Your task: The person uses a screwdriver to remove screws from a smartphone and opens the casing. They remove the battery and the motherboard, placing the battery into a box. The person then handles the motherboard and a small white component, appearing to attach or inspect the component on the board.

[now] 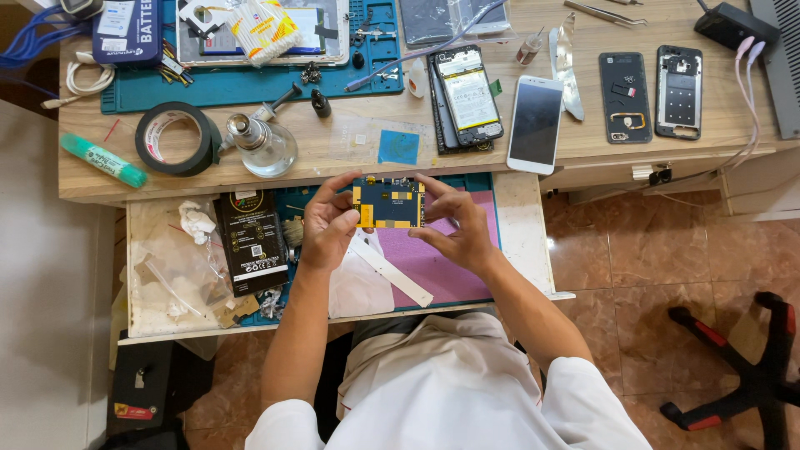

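Both forearms angle inward above the pull-out tray [521, 233]: left hand [327, 227] and right hand [457, 227] each pinch an edge of the blue-and-yellow circuit board [388, 203], fingers curled.

Two hands, the left hand [327, 223] and the right hand [457, 227], are holding one circuit board [388, 202]. On the table [333, 158] four phones are lying: one opened phone [467, 97], one white phone [535, 122], and two black back shells, the first back shell [625, 97] and the second back shell [679, 91]. One tape roll [177, 138], one glass flask [265, 143], one green tube [103, 160] and one small blue square [399, 147] are sitting there too. One black packet [252, 242] is lying in the drawer [525, 233].
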